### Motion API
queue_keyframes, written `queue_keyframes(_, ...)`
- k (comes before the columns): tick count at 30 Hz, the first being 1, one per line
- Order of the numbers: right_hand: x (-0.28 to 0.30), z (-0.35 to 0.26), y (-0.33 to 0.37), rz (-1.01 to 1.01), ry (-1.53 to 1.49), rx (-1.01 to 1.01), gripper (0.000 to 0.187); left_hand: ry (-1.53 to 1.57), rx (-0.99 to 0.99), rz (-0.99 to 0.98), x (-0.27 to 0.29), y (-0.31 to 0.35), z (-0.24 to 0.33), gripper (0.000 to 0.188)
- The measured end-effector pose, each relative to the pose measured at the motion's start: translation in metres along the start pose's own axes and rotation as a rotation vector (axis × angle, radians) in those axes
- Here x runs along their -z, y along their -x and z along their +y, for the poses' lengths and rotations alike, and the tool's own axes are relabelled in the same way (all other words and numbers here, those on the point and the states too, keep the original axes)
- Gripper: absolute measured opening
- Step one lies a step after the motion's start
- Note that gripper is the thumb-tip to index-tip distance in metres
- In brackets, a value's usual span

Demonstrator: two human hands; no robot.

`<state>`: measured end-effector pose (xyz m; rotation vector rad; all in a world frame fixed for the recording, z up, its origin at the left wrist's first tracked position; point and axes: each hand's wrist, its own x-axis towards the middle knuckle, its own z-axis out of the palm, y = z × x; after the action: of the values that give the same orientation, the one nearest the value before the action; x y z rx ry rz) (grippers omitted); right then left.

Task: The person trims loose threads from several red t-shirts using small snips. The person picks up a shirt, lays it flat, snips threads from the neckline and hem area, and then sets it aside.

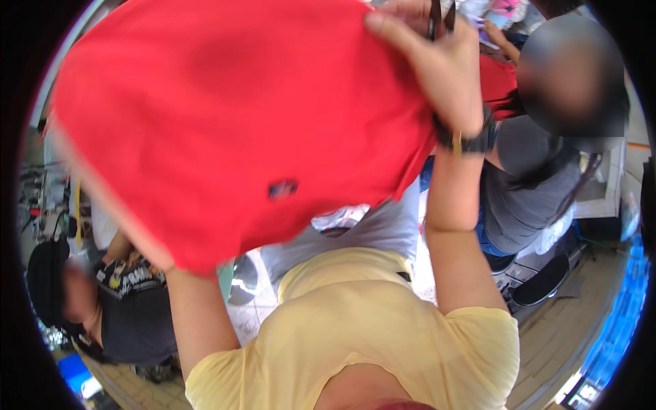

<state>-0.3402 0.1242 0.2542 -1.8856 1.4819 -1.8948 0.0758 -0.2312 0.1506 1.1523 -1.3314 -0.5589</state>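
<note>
A large piece of red cloth (260, 123), seemingly a garment, hangs spread out in front of my chest and fills the upper left. A small dark label (283, 188) sits near its lower edge. At the cloth's upper right, my right hand (447, 78) is closed on it, thumb lying across the front. Two dark narrow prongs (435, 19) stick up by the right fingers; I cannot make out what tool they belong to. My left forearm (116, 205) runs up along the cloth's left edge, partly behind it. The left hand's fingers are hidden by the cloth.
A person in a grey top (529, 184) sits close on my right, with more red cloth (497, 78) beside them. Another person in dark clothes (137, 307) is at lower left. A dark seat (541, 280) stands at right, and blue material (618, 314) lines the right edge.
</note>
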Motion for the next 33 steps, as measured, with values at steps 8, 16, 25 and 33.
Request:
queue_keyframes(8, -0.095, 0.178, -0.003, -0.138, 0.426, 0.193, 0.031, -0.483, -0.254, 0.005, -0.014, 0.046, -0.014, 0.046)
queue_keyframes(16, -0.103, 0.091, 0.134, -0.413, 0.035, -0.473, 0.024, -0.253, -0.231, -0.598, 0.012, 0.267, 0.096, 0.022)
queue_keyframes(25, -0.149, 0.051, 0.193, -0.533, -0.323, -0.835, 0.027, -0.594, -0.305, -0.6, 0.032, 0.318, 0.111, 0.038)
queue_keyframes(33, -0.181, 0.045, 0.166, -0.248, -0.494, -0.663, 0.03, -0.31, -0.202, -0.498, 0.015, 0.301, 0.099, 0.022)
